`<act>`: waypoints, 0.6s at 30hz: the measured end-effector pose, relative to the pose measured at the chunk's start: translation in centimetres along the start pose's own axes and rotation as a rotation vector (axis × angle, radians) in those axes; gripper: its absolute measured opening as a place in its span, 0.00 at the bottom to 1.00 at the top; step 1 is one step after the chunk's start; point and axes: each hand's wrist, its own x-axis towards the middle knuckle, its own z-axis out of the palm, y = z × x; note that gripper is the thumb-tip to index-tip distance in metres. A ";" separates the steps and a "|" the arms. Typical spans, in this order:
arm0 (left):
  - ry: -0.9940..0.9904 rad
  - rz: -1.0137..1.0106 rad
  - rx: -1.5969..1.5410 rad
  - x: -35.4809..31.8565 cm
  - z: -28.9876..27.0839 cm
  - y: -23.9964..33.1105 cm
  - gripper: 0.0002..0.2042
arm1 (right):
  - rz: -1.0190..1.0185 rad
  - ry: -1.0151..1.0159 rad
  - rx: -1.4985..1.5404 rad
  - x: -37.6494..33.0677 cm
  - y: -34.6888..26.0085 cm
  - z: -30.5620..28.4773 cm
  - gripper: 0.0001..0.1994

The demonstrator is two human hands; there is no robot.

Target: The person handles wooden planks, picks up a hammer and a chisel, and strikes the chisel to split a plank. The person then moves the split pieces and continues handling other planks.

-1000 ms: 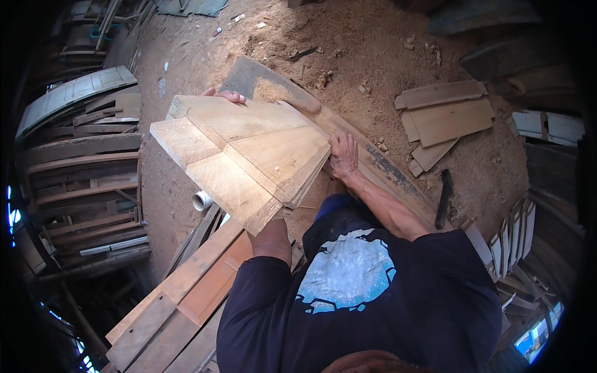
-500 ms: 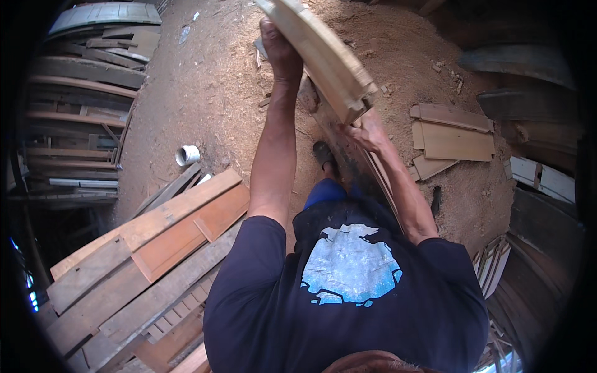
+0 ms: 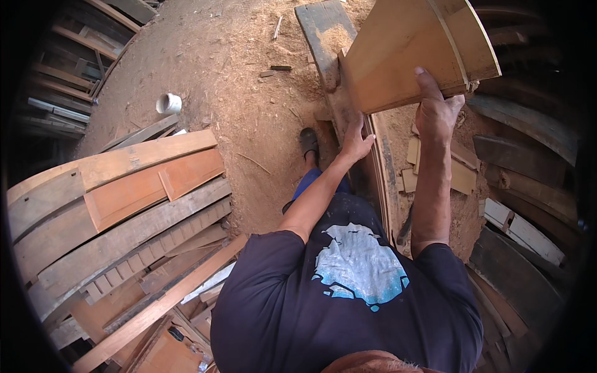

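Note:
My right hand [image 3: 438, 115] grips the lower edge of a tan wooden panel [image 3: 404, 59], its thumb lying on the broad face. The panel stands tilted above a long, narrow wooden bench [image 3: 348, 99], and its top runs out of the picture. Beside the panel's lower left corner is my left hand [image 3: 357, 144], thumb and forefinger apart, with nothing seen in it. Whether its fingertips touch the panel or bench I cannot tell. Long thin wooden strips [image 3: 377, 168] lie lengthwise along the bench below that hand.
Several flat boards [image 3: 463, 174] lie on the sawdust-covered floor [image 3: 236, 81] right of the bench. A big stack of old planks and panels [image 3: 149, 199] fills the lower left. A white pot [image 3: 168, 104] rests beyond it. More timber [image 3: 522, 233] lines the right side.
The panel has swung to the right and turned its broad face toward me. My left hand has let go of its far end and come down beside the bench. My right hand has risen with the panel.

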 end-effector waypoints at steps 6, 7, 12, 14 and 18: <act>-0.002 0.120 0.060 1.1 -0.6 -1.4 0.54 | 0.042 0.052 0.076 -0.5 -0.2 1.5 0.18; 0.002 0.153 0.066 1.1 -0.7 -1.3 0.55 | 0.059 0.056 0.081 -0.5 -0.2 1.4 0.19; -0.013 0.105 0.085 1.2 -0.8 -1.4 0.56 | 0.044 0.010 0.024 -1.1 -0.9 1.5 0.18; 0.008 0.137 0.113 1.2 -0.8 -0.9 0.55 | 0.023 -0.013 -0.002 -1.1 -0.7 1.3 0.17; 0.008 0.138 0.140 0.3 -0.6 -0.6 0.54 | 0.001 -0.020 -0.015 -1.9 -1.2 1.1 0.15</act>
